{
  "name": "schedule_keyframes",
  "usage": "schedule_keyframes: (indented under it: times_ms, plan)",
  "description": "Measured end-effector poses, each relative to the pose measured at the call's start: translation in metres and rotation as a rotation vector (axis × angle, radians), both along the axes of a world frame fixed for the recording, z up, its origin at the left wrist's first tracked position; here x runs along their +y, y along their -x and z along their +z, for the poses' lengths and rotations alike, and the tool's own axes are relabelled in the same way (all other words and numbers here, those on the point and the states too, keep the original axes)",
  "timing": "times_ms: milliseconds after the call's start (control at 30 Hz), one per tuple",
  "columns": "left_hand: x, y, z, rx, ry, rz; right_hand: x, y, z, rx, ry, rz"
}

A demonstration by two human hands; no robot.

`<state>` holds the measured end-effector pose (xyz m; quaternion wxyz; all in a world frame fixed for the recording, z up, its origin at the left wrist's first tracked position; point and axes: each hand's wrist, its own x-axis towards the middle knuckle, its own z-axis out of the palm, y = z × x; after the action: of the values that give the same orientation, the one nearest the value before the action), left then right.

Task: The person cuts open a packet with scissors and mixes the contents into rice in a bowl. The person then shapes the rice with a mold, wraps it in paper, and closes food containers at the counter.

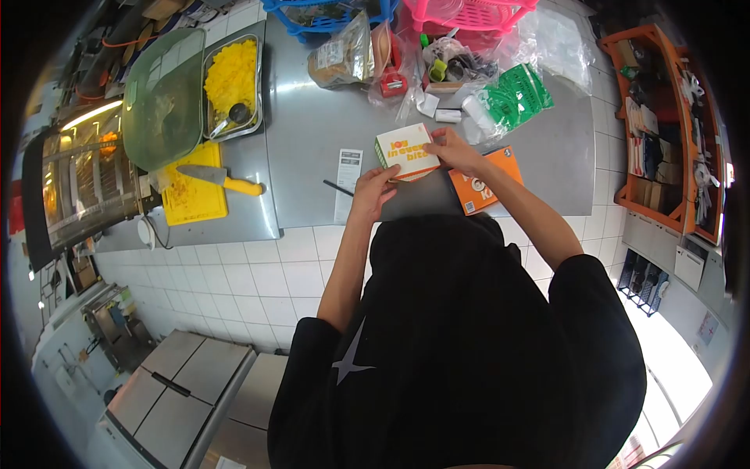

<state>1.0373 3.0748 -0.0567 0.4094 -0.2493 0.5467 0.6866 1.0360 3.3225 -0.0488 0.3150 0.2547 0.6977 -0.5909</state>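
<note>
Between my two hands is a small white food box with yellow and orange lettering on its lid. My left hand grips its near left corner, thumb on the top. At the far right corner, my right hand pinches the edge of the lid. Under my right forearm lies an orange box with white print, partly hidden by the arm. A printed paper slip rests on the steel table left of the box, with a dark pen across it.
On the left, a knife lies on a yellow cutting board, beside a metal tray of yellow food with a scoop. Plastic bags, a green packet, a blue basket and a pink basket line the back.
</note>
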Motion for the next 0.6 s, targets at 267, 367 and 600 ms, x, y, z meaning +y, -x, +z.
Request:
schedule_keyframes:
  times_ms: [267, 367, 600]
  plan:
    - [0.007, -0.013, 0.009, 0.189, 0.219, -0.052, -0.004, -0.005, -0.005, 0.041, -0.055, 0.037]
    - [0.006, -0.015, 0.006, 0.271, 0.188, -0.048, -0.007, -0.003, -0.001, 0.046, 0.012, 0.012]
    - [0.0, -0.016, -0.032, 0.334, -0.181, 0.216, -0.007, 0.003, -0.028, 0.162, 0.046, 0.0]
